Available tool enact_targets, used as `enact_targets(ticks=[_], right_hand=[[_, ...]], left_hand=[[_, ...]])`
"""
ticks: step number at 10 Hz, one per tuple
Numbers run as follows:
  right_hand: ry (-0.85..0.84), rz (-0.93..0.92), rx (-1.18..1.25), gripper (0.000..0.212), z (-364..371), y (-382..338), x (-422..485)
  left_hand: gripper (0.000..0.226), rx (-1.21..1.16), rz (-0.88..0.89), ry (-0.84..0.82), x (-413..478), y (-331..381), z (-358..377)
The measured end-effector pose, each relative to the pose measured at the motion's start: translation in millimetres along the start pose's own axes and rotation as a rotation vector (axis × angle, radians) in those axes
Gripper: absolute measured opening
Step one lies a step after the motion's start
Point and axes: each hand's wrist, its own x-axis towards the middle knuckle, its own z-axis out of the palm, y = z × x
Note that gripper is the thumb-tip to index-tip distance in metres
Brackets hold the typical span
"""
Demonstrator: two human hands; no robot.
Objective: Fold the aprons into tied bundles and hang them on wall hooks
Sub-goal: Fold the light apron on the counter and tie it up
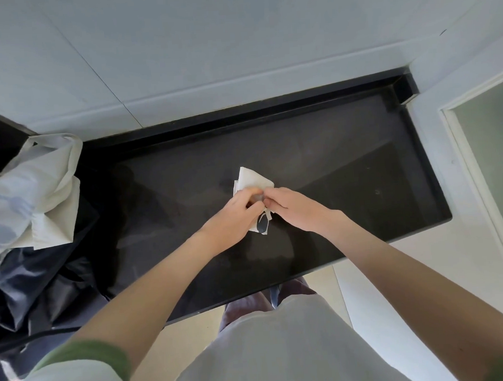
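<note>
both hands are working a small white apron bundle [252, 180] over the middle of the dark counter [345, 168]. the left hand [234, 216] is curling round its near side, and the right hand [289, 207] is pinching at what looks like a strap end where the fingers are meeting. the knot itself is hidden. to tie well, i would be keeping the folds squeezed tight while drawing the strap snug. more aprons [32, 196] are lying heaped at the left.
</note>
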Motion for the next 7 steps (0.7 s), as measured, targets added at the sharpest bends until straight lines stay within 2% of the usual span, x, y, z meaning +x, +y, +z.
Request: enact_targets(ticks=[1,2,3,4,5,6,7], right_hand=[[-0.039,0.006,-0.108,0.022,-2,0,5],[0.004,0.04,-0.181,0.019,-1,-1,7],[0.228,0.11,0.015,0.016,12,-4,8],[0.398,0.209,0.269,0.018,29,-8,7],[0.441,0.272,0.43,0.017,33,-7,6],[0.464,0.317,0.466,0.019,35,-8,8],[0.613,0.398,0.542,0.024,13,28,4]], left_hand=[[0.032,-0.043,0.076,0.093,2,-10,12],[0.016,-0.077,0.08,0.125,-2,-13,13],[0.018,-0.226,-0.041,0.128,-1,-5,11],[0.03,-0.138,-0.072,0.13,-3,-3,14],[0.026,-0.233,-0.103,0.157,-2,-6,15],[0.019,-0.194,-0.056,0.158,0,-6,7],[0.013,-0.23,-0.014,0.292,-23,-32,2]])
